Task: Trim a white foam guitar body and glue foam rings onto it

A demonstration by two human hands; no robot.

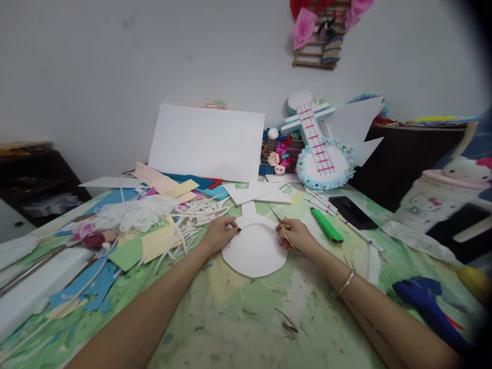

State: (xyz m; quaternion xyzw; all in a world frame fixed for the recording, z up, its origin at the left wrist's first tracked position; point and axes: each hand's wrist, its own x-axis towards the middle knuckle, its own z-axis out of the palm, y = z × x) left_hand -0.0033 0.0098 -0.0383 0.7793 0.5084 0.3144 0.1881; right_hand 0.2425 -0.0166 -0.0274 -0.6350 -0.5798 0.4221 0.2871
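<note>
Two bare hands work over a table, which is covered with a green cloth [230, 323] marked by stains and small scraps. Behind it rises a plain wall [96, 61], where a small wooden ladder [313, 54] hangs with pink and red flowers. Against this wall lean a white board [207, 143] and, to its right, a toy guitar [317, 148] with a blue ruffled border and pink lines on its neck. On the left side of the table lie white strips [192, 218], a heap of white yarn [132, 212] and coloured paper [156, 241]. On the right side are a black phone [353, 212], a green cutter [326, 225], a blue glue gun [426, 307] and a pale cup [418, 200].

The white cutout [253, 259], round with a short neck, lies flat in the middle, between the hands. The left hand [222, 233] rests at its upper left edge, thumb and fingertips near each other; whether they pinch something, I cannot tell. The right hand [295, 234] is closed around the handles of the scissors [283, 225], beside the upper right edge, and the blades point away from the person. The two hands are apart from each other.
</note>
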